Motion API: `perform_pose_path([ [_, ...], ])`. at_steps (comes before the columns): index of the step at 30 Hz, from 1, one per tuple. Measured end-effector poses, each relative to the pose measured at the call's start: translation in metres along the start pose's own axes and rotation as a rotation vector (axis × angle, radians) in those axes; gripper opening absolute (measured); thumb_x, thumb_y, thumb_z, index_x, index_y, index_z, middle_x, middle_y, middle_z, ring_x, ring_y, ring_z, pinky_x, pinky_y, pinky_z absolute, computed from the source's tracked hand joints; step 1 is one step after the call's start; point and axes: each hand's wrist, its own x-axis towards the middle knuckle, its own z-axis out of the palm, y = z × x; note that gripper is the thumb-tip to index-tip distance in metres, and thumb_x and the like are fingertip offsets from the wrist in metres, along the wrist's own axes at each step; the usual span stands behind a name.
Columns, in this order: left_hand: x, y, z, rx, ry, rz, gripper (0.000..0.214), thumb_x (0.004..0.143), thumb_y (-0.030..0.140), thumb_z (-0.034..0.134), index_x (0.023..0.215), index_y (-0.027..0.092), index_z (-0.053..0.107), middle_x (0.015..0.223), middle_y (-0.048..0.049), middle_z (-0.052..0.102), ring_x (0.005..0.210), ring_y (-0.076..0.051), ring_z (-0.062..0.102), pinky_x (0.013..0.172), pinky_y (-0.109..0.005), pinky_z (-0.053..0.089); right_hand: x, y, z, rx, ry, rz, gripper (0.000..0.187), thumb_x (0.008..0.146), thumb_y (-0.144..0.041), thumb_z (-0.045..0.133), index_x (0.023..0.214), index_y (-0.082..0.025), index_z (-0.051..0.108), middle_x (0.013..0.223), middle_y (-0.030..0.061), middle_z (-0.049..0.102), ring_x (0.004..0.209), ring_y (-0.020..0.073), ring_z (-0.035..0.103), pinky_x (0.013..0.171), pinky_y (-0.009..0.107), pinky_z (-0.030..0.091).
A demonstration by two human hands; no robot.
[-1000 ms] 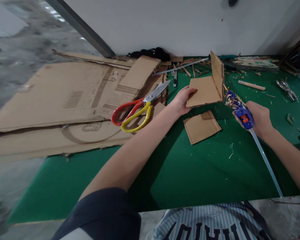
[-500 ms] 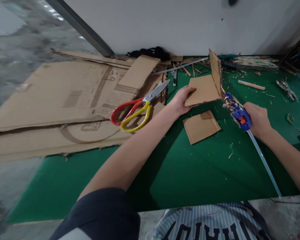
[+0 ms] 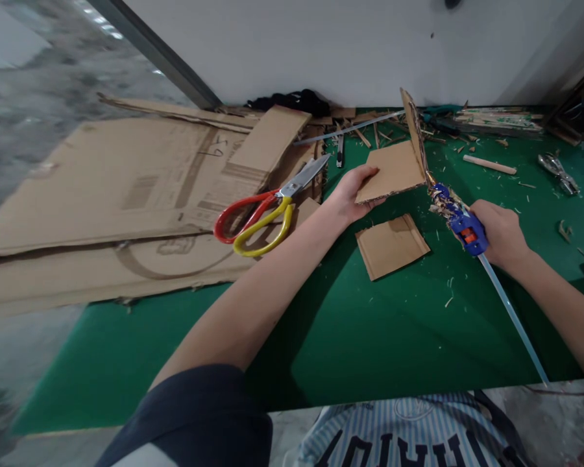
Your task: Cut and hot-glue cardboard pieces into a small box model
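My left hand (image 3: 354, 193) grips the left edge of a cardboard piece (image 3: 393, 170), thumb on top and fingers beneath. A second cardboard panel (image 3: 415, 130) stands up from its right edge, forming an L. In my right hand (image 3: 501, 232) is a blue hot glue gun (image 3: 468, 233), with a long glue stick (image 3: 511, 311) trailing out of its back. The gun's nozzle is at the lower corner where the two panels meet; bits of debris cling to its front. Below my left hand a loose cardboard square (image 3: 392, 248) lies flat on the green table (image 3: 370, 350).
Scissors (image 3: 272, 214) with red and yellow handles rest on large cardboard sheets (image 3: 141, 181) at left. Toward the back are a utility knife (image 3: 340, 150), another glue stick (image 3: 350, 128) and scraps. A wooden stick (image 3: 489, 165) and a clear-wrapped item (image 3: 558, 174) lie at right.
The L-shaped cardboard has shifted slightly left and up with my left hand. The glue gun has followed a little to the left, its nozzle still at the joint.
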Motion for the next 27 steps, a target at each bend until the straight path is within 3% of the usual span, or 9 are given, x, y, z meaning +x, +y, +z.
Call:
perform_pose_path([
  [5,-0.0050,0.0026,0.0025,-0.045,0.004,-0.029,0.026,0.093,0.021,0.059,0.119,0.017,0.063,0.077,-0.0016,0.068,0.056,-0.011,0.063,0.045,-0.017,0.051,-0.0002,-0.0010,-0.0006,-0.002,-0.056,0.022,0.021,0.078,-0.027,0.058,0.076,-0.026,0.037,0.065,-0.0002,0.051,0.056,0.0157,0.046,0.049,0.029,0.029],
  [13,-0.0054,0.0028,-0.0001,-0.135,-0.059,-0.026,0.029,0.096,0.019,0.054,0.124,0.013,0.061,0.069,0.0006,0.068,0.050,-0.010,0.064,0.040,-0.015,0.052,0.0009,-0.0011,-0.0017,0.022,-0.020,-0.036,0.023,0.079,-0.027,0.060,0.078,-0.027,0.037,0.066,-0.0001,0.053,0.054,0.0154,0.046,0.048,0.030,0.027],
  [19,-0.0083,0.0043,0.0013,-0.154,-0.059,-0.041,0.045,0.096,0.017,0.052,0.141,0.013,0.054,0.064,-0.0006,0.069,0.046,-0.011,0.062,0.039,-0.015,0.050,0.0006,-0.0009,-0.0028,0.029,-0.061,-0.002,0.023,0.079,-0.028,0.061,0.078,-0.027,0.038,0.066,0.0005,0.053,0.056,0.0163,0.047,0.049,0.030,0.028],
  [27,-0.0095,0.0051,0.0021,-0.148,-0.054,-0.043,0.039,0.100,0.018,0.049,0.137,0.012,0.056,0.064,0.0005,0.067,0.044,-0.011,0.060,0.037,-0.015,0.048,0.0017,-0.0033,-0.0032,0.018,-0.074,0.011,0.024,0.078,-0.029,0.060,0.076,-0.027,0.035,0.065,0.0005,0.052,0.054,0.0156,0.045,0.047,0.029,0.027],
])
